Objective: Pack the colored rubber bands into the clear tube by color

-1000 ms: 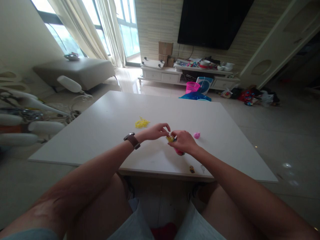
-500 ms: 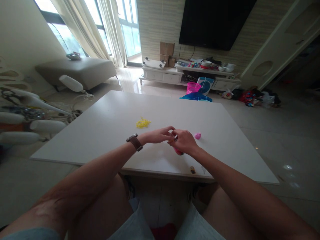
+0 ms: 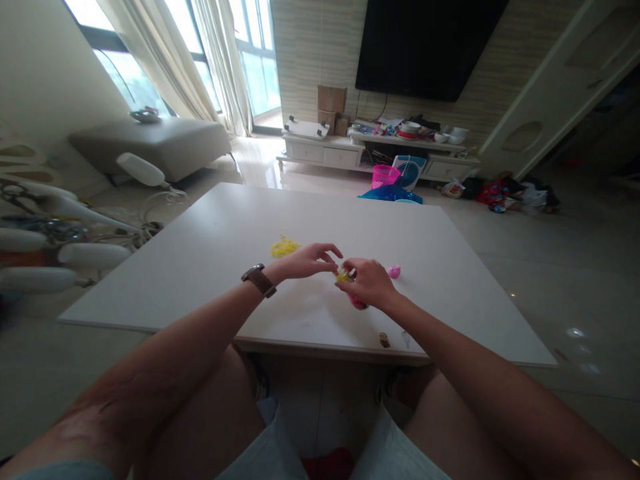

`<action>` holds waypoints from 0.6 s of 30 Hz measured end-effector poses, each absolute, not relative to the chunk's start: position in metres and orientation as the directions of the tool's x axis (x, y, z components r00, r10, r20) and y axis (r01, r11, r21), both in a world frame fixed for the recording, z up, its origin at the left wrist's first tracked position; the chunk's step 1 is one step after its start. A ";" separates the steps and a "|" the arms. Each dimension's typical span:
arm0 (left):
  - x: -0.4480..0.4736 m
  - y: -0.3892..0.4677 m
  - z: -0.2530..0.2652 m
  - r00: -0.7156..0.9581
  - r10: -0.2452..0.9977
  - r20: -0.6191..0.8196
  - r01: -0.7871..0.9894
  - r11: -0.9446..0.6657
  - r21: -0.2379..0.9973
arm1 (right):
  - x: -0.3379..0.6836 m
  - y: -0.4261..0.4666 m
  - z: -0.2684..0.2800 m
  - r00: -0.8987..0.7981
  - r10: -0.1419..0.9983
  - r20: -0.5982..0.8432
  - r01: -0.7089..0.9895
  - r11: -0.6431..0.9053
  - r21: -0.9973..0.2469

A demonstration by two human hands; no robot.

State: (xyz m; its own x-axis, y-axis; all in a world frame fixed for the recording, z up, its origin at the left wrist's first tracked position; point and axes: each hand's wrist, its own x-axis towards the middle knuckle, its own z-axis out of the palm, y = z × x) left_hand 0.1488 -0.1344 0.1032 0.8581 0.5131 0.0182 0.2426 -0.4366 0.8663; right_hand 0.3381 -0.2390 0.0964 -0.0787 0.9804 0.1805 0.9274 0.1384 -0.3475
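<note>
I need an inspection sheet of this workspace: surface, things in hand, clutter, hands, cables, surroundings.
Surface: white table, matte, mostly bare.
Things in hand: small yellow piece pinched between both hands; pink object under the right hand, too hidden to identify.
Clutter: yellow pile behind the left hand; small pink piece right of the hands; two tiny items near the front edge.
Hands: left hand, watch on its wrist, fingertips at the yellow piece; right hand closed around the pink object.
Cables: cord on the floor, left.
Surroundings: television, low cabinet, pink basket, curtains.
</note>
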 end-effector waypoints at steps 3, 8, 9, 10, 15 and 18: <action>0.151 -0.141 0.105 0.892 0.449 -0.051 0.274 -0.446 0.852 | 0.338 -0.239 0.097 -0.094 0.978 0.185 0.934 0.151 -0.324; 0.160 -0.155 0.099 0.912 0.399 -0.098 0.278 -0.426 0.861 | 0.338 -0.240 0.096 -0.126 0.970 0.208 0.953 0.176 -0.246; 0.162 -0.156 0.098 0.914 0.394 -0.098 0.276 -0.426 0.861 | 0.339 -0.240 0.095 -0.131 0.969 0.211 0.954 0.181 -0.238; 0.162 -0.158 0.097 0.916 0.389 -0.095 0.270 -0.425 0.864 | 0.339 -0.240 0.095 -0.135 0.968 0.211 0.955 0.184 -0.234; 0.161 -0.157 0.098 0.919 0.385 -0.087 0.254 -0.407 0.877 | 0.342 -0.240 0.096 -0.112 0.973 0.201 0.952 0.163 -0.258; 0.159 -0.152 0.100 0.881 0.472 0.027 0.216 -0.452 0.865 | 0.343 -0.238 0.098 -0.078 0.975 0.207 0.941 0.141 -0.307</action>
